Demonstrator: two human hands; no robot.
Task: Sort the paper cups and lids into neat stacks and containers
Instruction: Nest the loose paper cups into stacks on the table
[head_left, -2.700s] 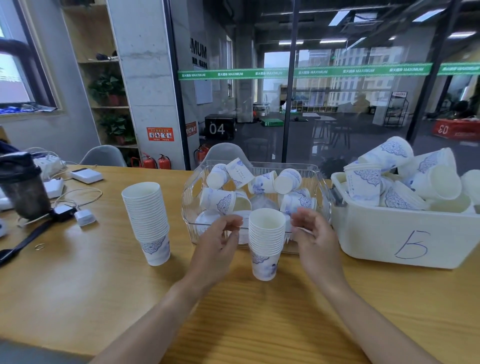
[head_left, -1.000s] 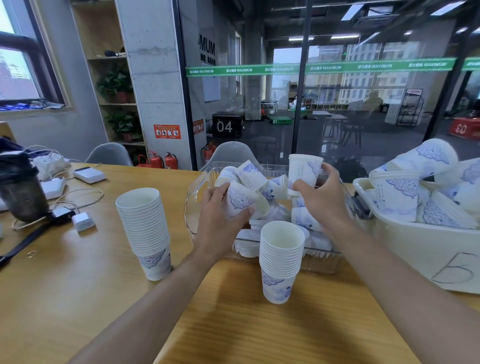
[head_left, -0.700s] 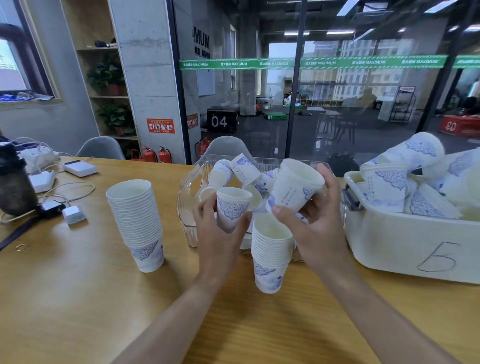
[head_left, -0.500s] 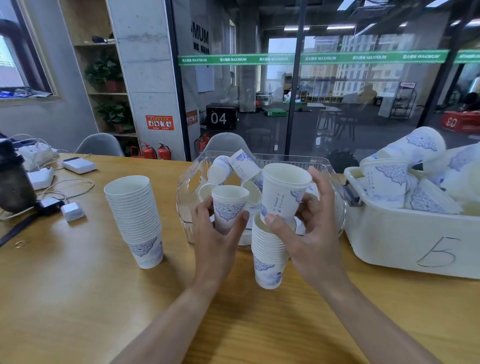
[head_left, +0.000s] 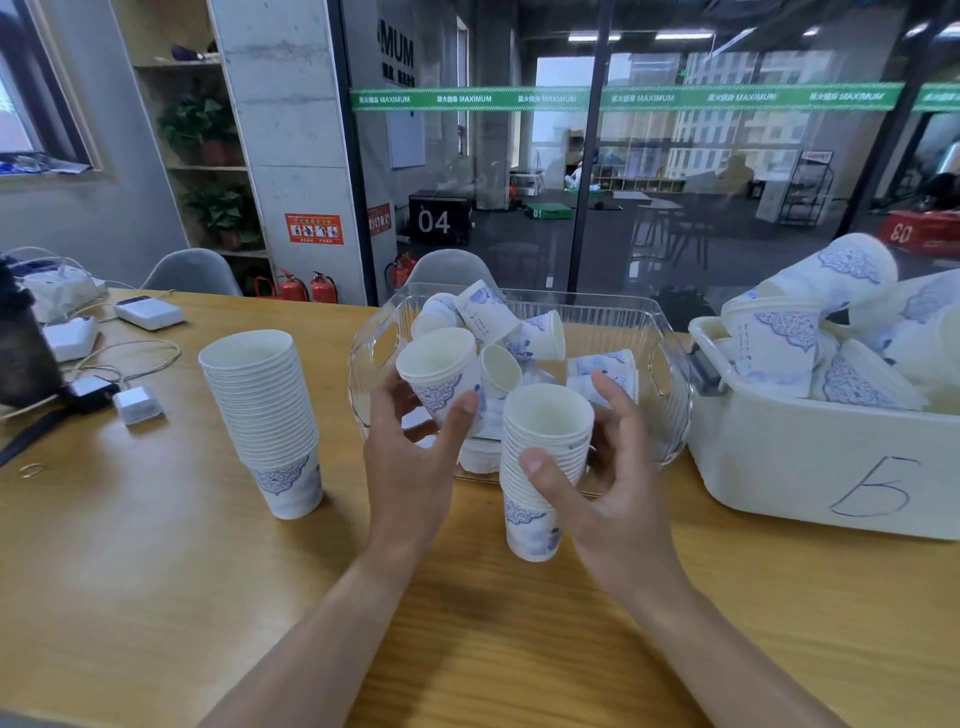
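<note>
Since half a second ago, right hand (head_left: 613, 499) has lowered its cup onto the short stack (head_left: 540, 467) at frame centre; that cup now sits nested on top. Right hand is cupped loosely around the stack's upper rims, thumb at the near side, fingers behind; firm grip or mere contact cannot be told. Left hand (head_left: 410, 457) grasps a single paper cup (head_left: 441, 371), tilted, just left of the stack and in front of the clear bin (head_left: 670, 364). Loose cups lie inside the clear bin. Tall stack (head_left: 265, 415) stands on the tabletop (head_left: 130, 571) at centre left. White tub (head_left: 810, 467), marked 5, at right holds more jumbled cups.
</note>
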